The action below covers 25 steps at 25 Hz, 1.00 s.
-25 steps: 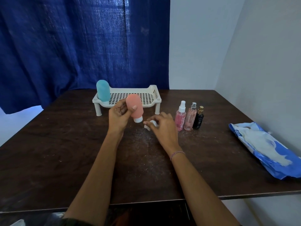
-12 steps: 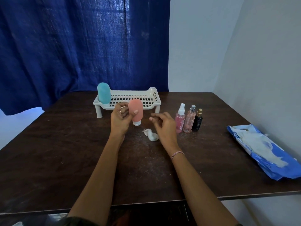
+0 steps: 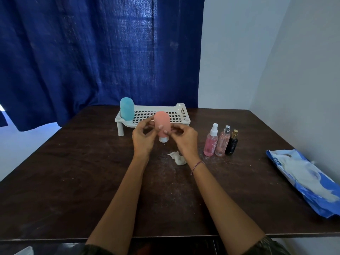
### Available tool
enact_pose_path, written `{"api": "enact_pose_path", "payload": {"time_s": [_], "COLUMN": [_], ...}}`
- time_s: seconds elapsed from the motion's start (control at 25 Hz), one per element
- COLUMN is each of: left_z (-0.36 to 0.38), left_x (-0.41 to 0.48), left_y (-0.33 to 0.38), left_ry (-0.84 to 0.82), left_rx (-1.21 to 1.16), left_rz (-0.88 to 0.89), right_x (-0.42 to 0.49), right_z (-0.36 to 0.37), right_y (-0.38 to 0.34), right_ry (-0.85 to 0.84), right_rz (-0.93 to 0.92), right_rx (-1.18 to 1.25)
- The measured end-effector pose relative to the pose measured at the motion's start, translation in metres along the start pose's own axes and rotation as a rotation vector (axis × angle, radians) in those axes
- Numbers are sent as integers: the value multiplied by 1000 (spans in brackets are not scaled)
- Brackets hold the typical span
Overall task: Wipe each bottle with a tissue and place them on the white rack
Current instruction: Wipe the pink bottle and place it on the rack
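I hold a pink squeeze bottle (image 3: 161, 124), white cap down, in the air in front of the white rack (image 3: 181, 111). My left hand (image 3: 142, 139) pinches its left side with thumb and fingers. My right hand (image 3: 184, 139) pinches its right side with thumb and fingertips. A blue squeeze bottle (image 3: 127, 111) stands on the rack's left end. The crumpled white tissue (image 3: 177, 158) lies on the table below my right wrist, with neither hand on it.
Three small spray bottles stand in a row right of my hands: a pink one (image 3: 211, 142), a pale pink one (image 3: 222, 142) and a black one (image 3: 232, 144). A blue and white wipes pack (image 3: 303, 181) lies by the right wall. The dark table (image 3: 73, 172) ends close to me.
My right hand let the tissue drop on the table and rose to the pink bottle, which it now pinches. My left hand kept hold of the bottle and turned it upright.
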State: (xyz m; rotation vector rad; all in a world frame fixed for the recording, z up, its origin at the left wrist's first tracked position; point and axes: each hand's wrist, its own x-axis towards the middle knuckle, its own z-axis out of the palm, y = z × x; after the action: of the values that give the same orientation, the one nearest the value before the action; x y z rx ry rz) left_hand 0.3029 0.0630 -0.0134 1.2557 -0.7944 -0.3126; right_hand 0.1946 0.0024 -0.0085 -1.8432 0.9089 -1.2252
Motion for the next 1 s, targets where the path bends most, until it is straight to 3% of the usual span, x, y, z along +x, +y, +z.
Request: {"api": "enact_pose_path", "payload": {"time_s": [0.24,1.0], "left_z": [-4,-8], "left_x": [16,52], "left_y": [7,-18], "left_ry": [147,78], "left_rx": [99,179], "left_rz": [-54,-115], "right_x": [32,90], "right_z": [38,97], "right_y": [-19,-6], "right_ry": [29,-204], "right_rz": [53,100], "right_rx": [-30,-133]}}
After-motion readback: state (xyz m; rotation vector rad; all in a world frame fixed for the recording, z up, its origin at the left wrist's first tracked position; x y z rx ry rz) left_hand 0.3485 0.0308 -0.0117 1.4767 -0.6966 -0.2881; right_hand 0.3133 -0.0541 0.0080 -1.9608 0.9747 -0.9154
